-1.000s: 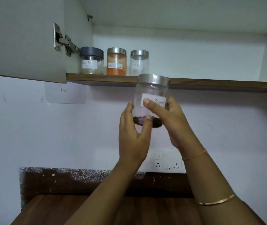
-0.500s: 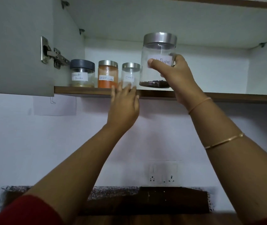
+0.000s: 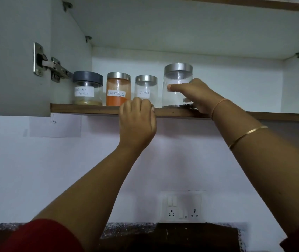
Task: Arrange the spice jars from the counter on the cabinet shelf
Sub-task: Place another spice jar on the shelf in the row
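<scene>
A tall clear pepper jar with a steel lid stands on the wooden cabinet shelf, dark peppercorns at its bottom. My right hand wraps around its front and right side, covering most of the label. To its left stand three jars in a row: a cloves jar, an orange chilli powder jar and a coriander powder jar with a dark grey lid. My left hand curls over the shelf's front edge below the cloves jar, gripping the board.
The cabinet door hangs open at the left on a steel hinge. The shelf runs on to the right of the pepper jar. A switch and socket plate sits on the wall below, above a dark counter backsplash.
The pepper jar went from in front of the shelf edge, held in both hands, up and onto the shelf. My left hand let go of it and took hold of the shelf edge.
</scene>
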`<state>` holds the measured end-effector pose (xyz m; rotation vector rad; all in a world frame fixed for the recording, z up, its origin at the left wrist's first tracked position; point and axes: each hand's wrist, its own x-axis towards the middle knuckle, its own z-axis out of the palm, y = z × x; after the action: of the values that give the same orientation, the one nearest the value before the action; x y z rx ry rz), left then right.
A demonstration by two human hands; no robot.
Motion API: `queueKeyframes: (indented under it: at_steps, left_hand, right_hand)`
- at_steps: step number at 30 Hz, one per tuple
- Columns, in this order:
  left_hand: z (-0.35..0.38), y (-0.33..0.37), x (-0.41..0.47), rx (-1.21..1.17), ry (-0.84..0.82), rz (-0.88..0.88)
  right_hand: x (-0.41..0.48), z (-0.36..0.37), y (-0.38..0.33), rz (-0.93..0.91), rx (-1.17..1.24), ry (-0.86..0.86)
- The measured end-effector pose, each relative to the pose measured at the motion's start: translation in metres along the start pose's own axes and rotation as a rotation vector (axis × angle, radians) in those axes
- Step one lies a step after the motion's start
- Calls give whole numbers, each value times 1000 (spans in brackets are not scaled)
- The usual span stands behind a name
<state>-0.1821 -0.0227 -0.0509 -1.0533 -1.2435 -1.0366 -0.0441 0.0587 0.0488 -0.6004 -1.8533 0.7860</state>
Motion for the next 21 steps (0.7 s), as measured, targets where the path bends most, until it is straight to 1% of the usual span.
queueKeyframes:
  at_steps: [4, 12, 15, 21]
  left_hand:
    - [9, -1, -3, 30, 74, 8]
    - [19, 0, -7, 9, 163, 2]
    - [21, 0, -8, 6, 179, -1]
    - [26, -2, -6, -4, 201, -9]
  right_hand:
    - [15, -1, 3, 47, -60, -42]
    - [39, 4, 6, 77, -313, -88]
    - [46, 7, 7, 102, -351, -111]
    - [61, 16, 12, 125, -382, -104]
